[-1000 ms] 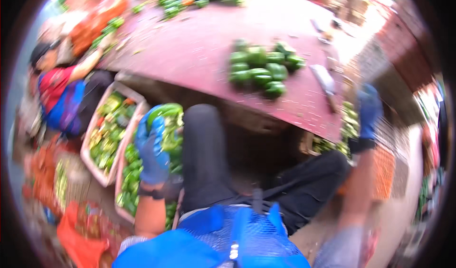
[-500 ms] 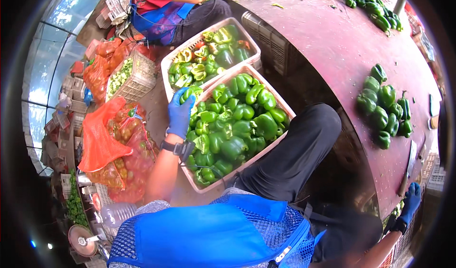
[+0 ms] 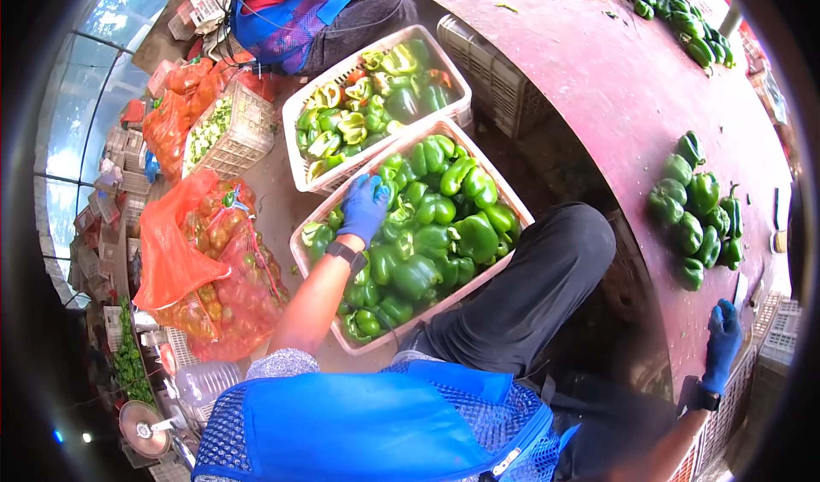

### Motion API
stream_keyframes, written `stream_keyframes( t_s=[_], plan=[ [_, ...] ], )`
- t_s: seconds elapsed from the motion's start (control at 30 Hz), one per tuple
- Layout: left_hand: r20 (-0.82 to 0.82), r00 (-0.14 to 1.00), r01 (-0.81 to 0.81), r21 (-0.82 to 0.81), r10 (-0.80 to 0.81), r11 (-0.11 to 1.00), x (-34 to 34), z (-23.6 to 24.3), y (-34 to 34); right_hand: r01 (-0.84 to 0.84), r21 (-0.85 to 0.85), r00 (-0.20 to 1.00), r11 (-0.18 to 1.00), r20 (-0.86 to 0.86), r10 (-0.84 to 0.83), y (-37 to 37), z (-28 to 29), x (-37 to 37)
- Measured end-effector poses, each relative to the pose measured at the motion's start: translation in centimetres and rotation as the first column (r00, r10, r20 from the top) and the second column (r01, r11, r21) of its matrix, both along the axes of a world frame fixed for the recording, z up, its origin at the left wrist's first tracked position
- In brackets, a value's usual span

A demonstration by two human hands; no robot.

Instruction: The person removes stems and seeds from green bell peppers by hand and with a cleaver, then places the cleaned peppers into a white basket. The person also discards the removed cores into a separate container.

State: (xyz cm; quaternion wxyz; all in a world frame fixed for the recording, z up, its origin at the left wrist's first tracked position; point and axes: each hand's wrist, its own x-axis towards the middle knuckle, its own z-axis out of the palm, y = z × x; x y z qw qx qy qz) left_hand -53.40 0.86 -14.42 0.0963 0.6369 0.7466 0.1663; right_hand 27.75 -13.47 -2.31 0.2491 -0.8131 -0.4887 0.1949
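Note:
My left hand (image 3: 365, 208), in a blue glove, rests on the pile at the upper left of the near pink crate (image 3: 301, 257). Its fingers curl around a green bell pepper (image 3: 390, 193), mostly hidden by the glove. More green bell peppers (image 3: 416, 275), several of them cut, fill the crate. At the far right, my blue-gloved right hand (image 3: 723, 335) is at the table's edge with its fingers curled, over the spot of a knife (image 3: 741, 289). Part of the blade shows beyond the fingers; the handle is hidden.
A second crate (image 3: 292, 132) of cut peppers stands behind. Whole peppers (image 3: 700, 213) lie on the reddish table (image 3: 589, 89). Red mesh sacks (image 3: 235, 285) and a crate of green pieces (image 3: 243, 144) are at left. A co-worker (image 3: 295, 16) sits at the far side.
My left hand has moved down and right from the gap between the crates onto the near pile. My right hand has shifted up and left, over the knife's handle.

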Motion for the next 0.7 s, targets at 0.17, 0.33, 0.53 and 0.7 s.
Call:
stream_keyframes(
  t_s=[0.17,0.33,0.53,0.7],
  plan=[
    [-0.278,0.959,-0.024,0.092,0.049,0.995,1.0,-1.8,-0.2,-0.028,0.024,0.998,0.999,-0.049,0.029,2.0,-1.6,-1.9],
    [-0.24,0.97,-0.043,0.024,0.048,0.999,0.5,-2.5,1.3,-0.029,0.076,0.999,0.997,-0.031,0.032,2.9,-2.0,-2.9],
    [-0.065,0.998,0.023,0.04,-0.021,0.999,-1.7,-2.4,1.6,-0.021,0.063,0.999,0.998,0.034,0.019,3.7,-1.0,-5.0],
    [-0.175,0.984,0.034,-0.022,-0.038,0.999,-1.6,-1.7,2.9,-0.089,0.116,0.987,0.989,0.143,0.072,3.4,-1.4,-4.5]
  ],
)
